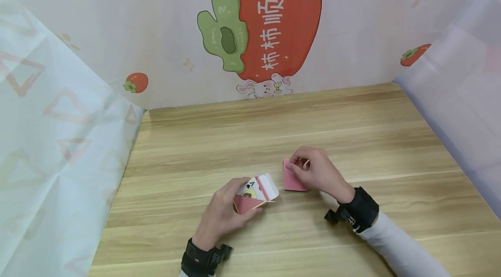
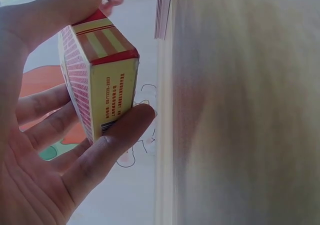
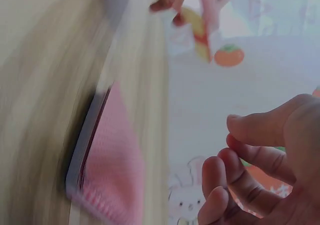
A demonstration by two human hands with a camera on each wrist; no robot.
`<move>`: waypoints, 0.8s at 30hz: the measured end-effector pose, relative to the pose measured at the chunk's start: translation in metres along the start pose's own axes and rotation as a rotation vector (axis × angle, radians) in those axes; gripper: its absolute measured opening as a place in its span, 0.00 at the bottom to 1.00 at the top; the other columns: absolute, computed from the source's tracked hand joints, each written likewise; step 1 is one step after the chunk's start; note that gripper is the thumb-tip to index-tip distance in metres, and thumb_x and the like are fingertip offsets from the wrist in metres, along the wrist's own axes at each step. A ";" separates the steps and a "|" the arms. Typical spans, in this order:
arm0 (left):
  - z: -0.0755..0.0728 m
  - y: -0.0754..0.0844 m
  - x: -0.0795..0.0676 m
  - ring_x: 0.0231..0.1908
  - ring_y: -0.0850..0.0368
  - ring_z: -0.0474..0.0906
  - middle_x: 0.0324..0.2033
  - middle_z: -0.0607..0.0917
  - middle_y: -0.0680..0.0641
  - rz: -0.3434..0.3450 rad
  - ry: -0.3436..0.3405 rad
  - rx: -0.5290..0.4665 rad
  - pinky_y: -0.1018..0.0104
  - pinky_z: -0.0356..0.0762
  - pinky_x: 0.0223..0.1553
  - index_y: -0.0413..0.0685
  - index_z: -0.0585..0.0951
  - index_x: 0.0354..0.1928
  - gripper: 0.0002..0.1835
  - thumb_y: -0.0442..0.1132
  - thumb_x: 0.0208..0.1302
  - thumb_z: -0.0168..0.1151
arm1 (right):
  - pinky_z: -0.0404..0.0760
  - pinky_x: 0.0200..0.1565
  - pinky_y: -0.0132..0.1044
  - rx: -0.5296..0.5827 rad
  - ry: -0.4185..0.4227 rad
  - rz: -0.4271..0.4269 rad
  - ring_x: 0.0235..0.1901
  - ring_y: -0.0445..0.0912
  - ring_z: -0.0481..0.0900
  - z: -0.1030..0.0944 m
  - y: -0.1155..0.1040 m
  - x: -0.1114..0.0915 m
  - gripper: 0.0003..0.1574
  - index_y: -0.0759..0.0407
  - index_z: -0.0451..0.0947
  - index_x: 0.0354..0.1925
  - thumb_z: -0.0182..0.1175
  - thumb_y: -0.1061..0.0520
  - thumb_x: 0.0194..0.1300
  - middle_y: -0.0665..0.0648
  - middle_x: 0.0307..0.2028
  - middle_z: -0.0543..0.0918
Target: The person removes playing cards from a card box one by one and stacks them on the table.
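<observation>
My left hand (image 1: 221,211) grips a red-and-white playing card box (image 1: 247,204), thumb on one side and fingers on the other. The box is tilted, its white flap (image 1: 271,185) folded out, and a face with an "A" shows on its upper part. In the left wrist view, the box (image 2: 114,87) is raised off the table. A red-backed stack of playing cards (image 1: 292,181) lies on the table. Over it hovers my right hand (image 1: 315,170), fingers loosely bent. The right wrist view shows nothing between those fingers, with the card stack (image 3: 117,170) beside them.
The wood-grain table (image 1: 188,151) reaches back to a printed cloth (image 1: 172,33) with a large persimmon picture. More pale cloth hangs along the left and right sides. Each wrist carries a black strap with a small camera.
</observation>
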State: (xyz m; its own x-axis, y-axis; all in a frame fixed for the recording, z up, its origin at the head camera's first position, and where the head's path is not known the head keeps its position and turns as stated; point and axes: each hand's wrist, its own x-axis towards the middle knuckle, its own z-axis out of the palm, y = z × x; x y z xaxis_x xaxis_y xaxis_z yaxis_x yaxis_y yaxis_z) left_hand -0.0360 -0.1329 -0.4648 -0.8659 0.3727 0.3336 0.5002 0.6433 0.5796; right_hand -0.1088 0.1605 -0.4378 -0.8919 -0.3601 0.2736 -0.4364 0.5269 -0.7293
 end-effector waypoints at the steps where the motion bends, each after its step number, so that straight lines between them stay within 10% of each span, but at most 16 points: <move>1: 0.000 0.000 0.000 0.45 0.64 0.81 0.52 0.85 0.54 0.002 -0.001 0.001 0.65 0.85 0.44 0.50 0.77 0.62 0.41 0.53 0.46 0.83 | 0.81 0.30 0.37 0.014 0.000 -0.015 0.28 0.39 0.77 0.001 -0.003 -0.001 0.04 0.49 0.86 0.31 0.72 0.57 0.62 0.43 0.29 0.81; 11: 0.001 -0.003 0.000 0.44 0.65 0.81 0.51 0.85 0.54 0.030 -0.001 0.001 0.66 0.84 0.41 0.50 0.78 0.62 0.41 0.53 0.45 0.83 | 0.80 0.26 0.36 0.160 -0.103 -0.147 0.26 0.37 0.74 0.018 -0.026 -0.010 0.08 0.49 0.86 0.30 0.67 0.59 0.68 0.44 0.26 0.81; 24: 0.002 -0.004 -0.001 0.45 0.63 0.82 0.54 0.85 0.53 0.099 -0.026 -0.039 0.67 0.83 0.40 0.49 0.77 0.63 0.39 0.54 0.51 0.80 | 0.83 0.29 0.33 0.269 -0.273 -0.074 0.26 0.36 0.81 0.039 -0.036 -0.023 0.04 0.52 0.86 0.34 0.68 0.61 0.66 0.43 0.28 0.85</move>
State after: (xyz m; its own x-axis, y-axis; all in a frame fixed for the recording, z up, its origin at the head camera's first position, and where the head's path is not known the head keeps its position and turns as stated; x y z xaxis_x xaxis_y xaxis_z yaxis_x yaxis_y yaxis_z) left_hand -0.0371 -0.1344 -0.4692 -0.8115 0.4507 0.3719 0.5827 0.5762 0.5731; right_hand -0.0682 0.1196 -0.4420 -0.7788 -0.6006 0.1812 -0.4198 0.2843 -0.8619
